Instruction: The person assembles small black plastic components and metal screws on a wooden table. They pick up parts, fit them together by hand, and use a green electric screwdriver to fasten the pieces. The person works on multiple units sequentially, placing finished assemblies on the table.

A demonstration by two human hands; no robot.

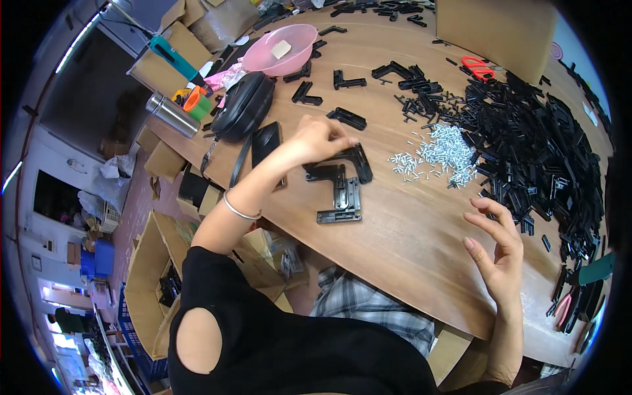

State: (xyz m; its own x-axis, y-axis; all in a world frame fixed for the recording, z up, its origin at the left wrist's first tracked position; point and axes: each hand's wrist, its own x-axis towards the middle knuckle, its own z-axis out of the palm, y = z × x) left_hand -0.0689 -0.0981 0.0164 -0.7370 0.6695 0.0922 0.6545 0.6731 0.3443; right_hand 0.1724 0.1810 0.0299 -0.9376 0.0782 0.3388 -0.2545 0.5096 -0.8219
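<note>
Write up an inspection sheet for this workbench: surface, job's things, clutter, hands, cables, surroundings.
Surface: wooden table, bare near the front edge.
Job's things: black L-shaped bracket under the left hand; more black brackets lie flat beside it; small silver screws in a loose pile; big heap of black plastic parts to the right.
Clutter: pink bowl, black pouch, steel flask, red scissors, black phone.
Hands: left hand grips the bracket's upper arm; right hand hovers open over the table, holding nothing.
Cables: nothing seen.
Surroundings: cardboard boxes on the floor to the left.
</note>
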